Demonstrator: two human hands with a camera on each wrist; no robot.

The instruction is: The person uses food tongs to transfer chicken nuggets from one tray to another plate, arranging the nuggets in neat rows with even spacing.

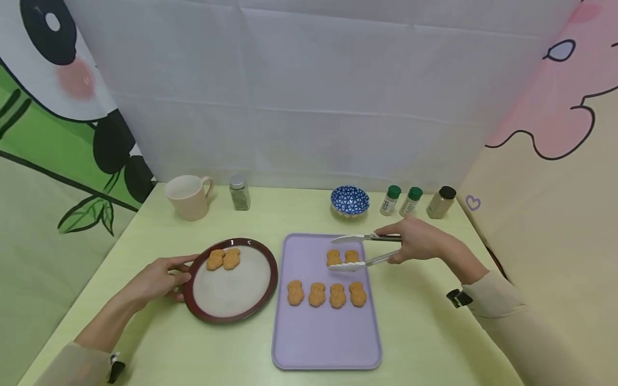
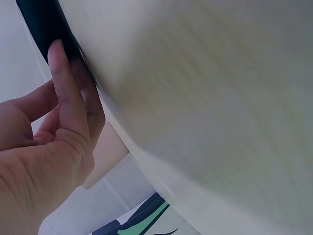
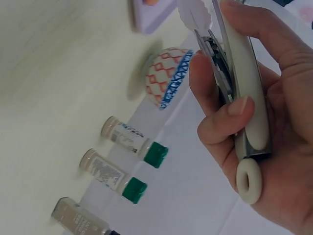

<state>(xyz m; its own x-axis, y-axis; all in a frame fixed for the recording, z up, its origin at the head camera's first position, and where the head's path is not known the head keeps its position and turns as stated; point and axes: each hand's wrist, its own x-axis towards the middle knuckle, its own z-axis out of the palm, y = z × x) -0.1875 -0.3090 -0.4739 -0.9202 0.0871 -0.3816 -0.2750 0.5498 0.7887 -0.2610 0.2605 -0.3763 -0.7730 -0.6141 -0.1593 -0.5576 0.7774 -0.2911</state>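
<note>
My left hand [image 1: 152,281] pinches the left edge of a round white plate [image 1: 229,295] with a dark red-brown rim. Two golden-brown, figure-shaped nuggets [image 1: 232,258] lie side by side near the plate's upper left. In my right hand [image 1: 422,239] is a pair of tongs [image 3: 250,93] with pale handles and white scalloped tips, spread apart. The tips reach over the upper part of a lilac tray [image 1: 325,340], around two more nuggets [image 1: 333,256]; the lower tip partly covers them. Below, several nuggets [image 1: 316,295] form a row across the tray.
Along the back stand a pale mug [image 1: 187,198], a seasoning jar [image 1: 240,194], a small blue-patterned bowl [image 1: 350,201], two green-capped shakers [image 1: 390,201] and a black-capped bottle [image 1: 441,203]. A white cloth wall [image 1: 314,107] rises behind the table, with printed panels at both sides.
</note>
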